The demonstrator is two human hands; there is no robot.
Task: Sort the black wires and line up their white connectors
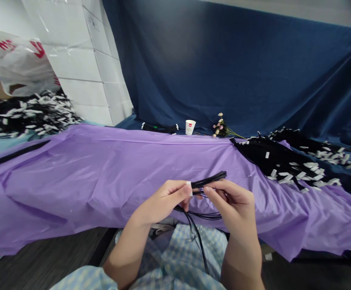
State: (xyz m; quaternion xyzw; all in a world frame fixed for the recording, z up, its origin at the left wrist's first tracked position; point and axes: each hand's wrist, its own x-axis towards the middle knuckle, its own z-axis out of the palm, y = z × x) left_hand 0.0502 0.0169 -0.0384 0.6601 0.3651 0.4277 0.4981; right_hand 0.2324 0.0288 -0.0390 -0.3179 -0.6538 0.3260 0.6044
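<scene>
A bundle of thin black cords (pixel 209 179) is held over the near part of the purple cover. My left hand (pixel 175 195) grips it beside a small white tag (pixel 190 188), thumb pressed against the tag. My right hand (pixel 231 200) is closed with thumb and forefinger pinching the cords to the right of the tag. Above the right fingers, the cut-looking ends of the bundle point right. Below the hands, black cord loops (pixel 204 216) sag, and a few strands hang down over the checked clothing (pixel 193 245). The inner fingers of both hands are partly hidden.
The purple cover (pixel 102 177) spreads across the table. Black cords with white tags lie in piles at right (pixel 284 161) and far left (pixel 30 112). Along the back are a tagged cord bundle (pixel 160 128), a paper cup (pixel 190 127) and flowers (pixel 221 127). White boxes (pixel 81 60) stand at left.
</scene>
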